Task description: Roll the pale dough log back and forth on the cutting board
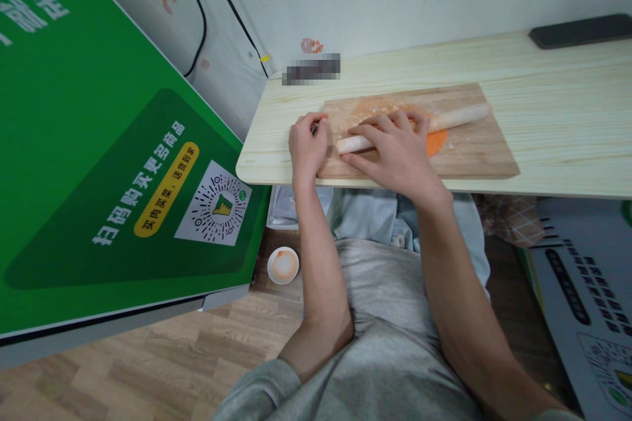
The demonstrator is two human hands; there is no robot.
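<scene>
A pale wooden rolling pin [461,117] lies slantwise across a wooden cutting board [486,161]. My right hand [395,148] rests over the pin, fingers across its far side and thumb on the near side near its left end. Under the pin and hand, a flat orange piece of dough [437,142] shows in part. My left hand [309,145] is closed at the board's left edge. Between its thumb and forefinger shows a small dark, shiny thing [315,127], too hidden to name. Whitish crumbs or flour and an orange smear mark the board.
The board lies on a light wood-grain table [557,112] against a wall. A black phone-like slab [582,31] lies at the back right. Left stands a green printed panel [74,145]. Below, a white dish [283,266] with orange residue sits near the floor.
</scene>
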